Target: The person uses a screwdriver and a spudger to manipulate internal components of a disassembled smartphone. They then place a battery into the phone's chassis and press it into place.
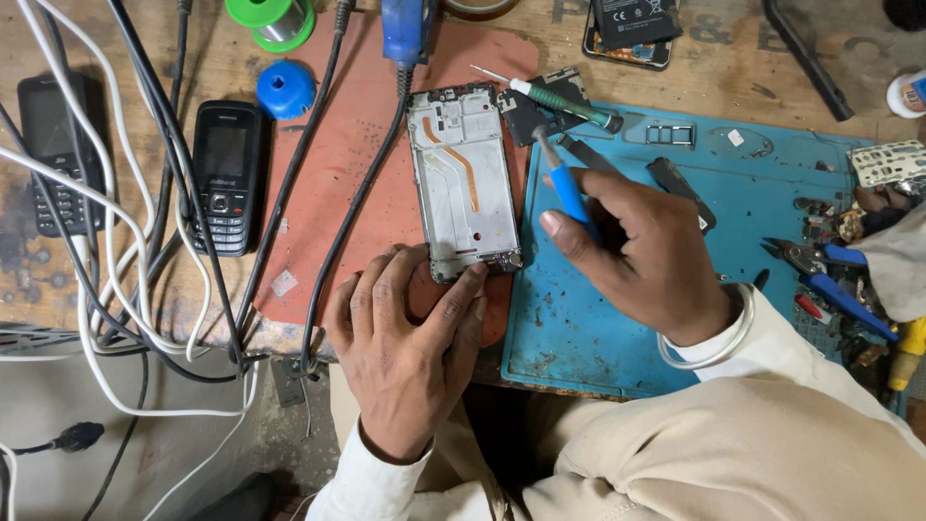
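Head-worn view, steeply down, close

Phone repair workshop. Landmark: blue mat [617, 318] on a worn wooden bench [733, 68]. Left of the mat: an opened phone frame [463, 183], two keypad phones [227, 174], tangled cables [125, 241]. Above it: a screwdriver [559, 99]. At its right edge: pliers [820, 270].

phone frame [463, 183]: bare matt metal | mat [617, 318]: blue rubbery, stained | bench [87, 39]: worn rough wood
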### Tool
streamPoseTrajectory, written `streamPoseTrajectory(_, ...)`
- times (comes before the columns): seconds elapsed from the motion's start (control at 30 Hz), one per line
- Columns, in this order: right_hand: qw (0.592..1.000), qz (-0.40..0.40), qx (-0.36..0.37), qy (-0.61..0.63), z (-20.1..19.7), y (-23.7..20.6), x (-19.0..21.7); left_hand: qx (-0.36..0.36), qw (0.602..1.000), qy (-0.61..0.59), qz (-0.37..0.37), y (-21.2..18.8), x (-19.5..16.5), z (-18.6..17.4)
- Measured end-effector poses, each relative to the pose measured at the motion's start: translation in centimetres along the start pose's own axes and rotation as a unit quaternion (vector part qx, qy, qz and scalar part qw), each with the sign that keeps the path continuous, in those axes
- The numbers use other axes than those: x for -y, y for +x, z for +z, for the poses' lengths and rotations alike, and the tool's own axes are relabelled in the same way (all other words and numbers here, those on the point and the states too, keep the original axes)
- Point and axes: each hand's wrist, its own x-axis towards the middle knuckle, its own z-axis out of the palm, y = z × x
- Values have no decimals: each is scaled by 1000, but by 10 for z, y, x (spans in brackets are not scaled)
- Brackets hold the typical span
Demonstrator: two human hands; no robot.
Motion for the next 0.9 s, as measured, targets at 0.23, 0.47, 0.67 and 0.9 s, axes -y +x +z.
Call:
streamPoseTrajectory(0.23, 994, -78, -8, -74, 3, 2, 2, -3, 1000, 5, 8, 2, 0, 0)
streamPoseTrajectory(0.47, 997, -59, -15, -47, -1, 2, 1, -1, 1000, 11, 8, 1, 0, 2)
streamPoseTrajectory(0.67, 997, -32, -25, -73, -2, 4, 1, -8, 1000, 9, 16, -2, 3, 4)
streamPoseTrajectory(0.9, 993, -46, -68, -89, -13, 12, 9, -22, 1000, 0, 21, 0, 4, 5)
